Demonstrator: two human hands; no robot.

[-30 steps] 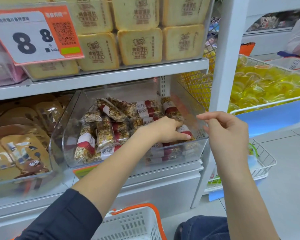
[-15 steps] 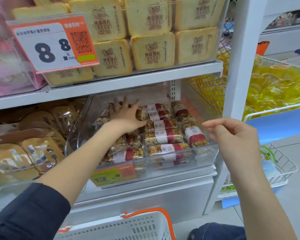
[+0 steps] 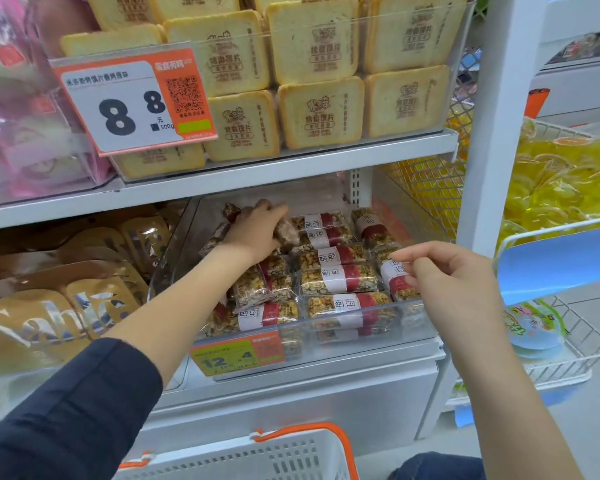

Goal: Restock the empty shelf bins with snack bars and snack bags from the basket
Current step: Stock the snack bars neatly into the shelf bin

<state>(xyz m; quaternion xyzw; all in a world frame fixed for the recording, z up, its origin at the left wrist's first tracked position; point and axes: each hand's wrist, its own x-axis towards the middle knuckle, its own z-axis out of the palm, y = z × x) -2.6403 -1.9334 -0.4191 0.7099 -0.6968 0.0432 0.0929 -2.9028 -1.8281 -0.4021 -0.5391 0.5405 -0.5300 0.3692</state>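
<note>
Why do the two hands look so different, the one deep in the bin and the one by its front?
The left hand reaches deep into the clear bin and grips a snack bar; the right hand hovers near the bin's front edge, holding nothing. The left arm has a dark sleeve; the right forearm is bare. Both are over the same bin.

This was a retail shop, snack aisle. White shelving (image 3: pixel 291 161) held clear bins of packaged goods w/ orange price tags: 1 (image 3: pixel 136 102) read 8 8 w/ a QR code, another (image 3: pixel 236 353) read 12.4. A white shopping basket (image 3: pixel 257 455) w/ orange handle sat below.
</note>
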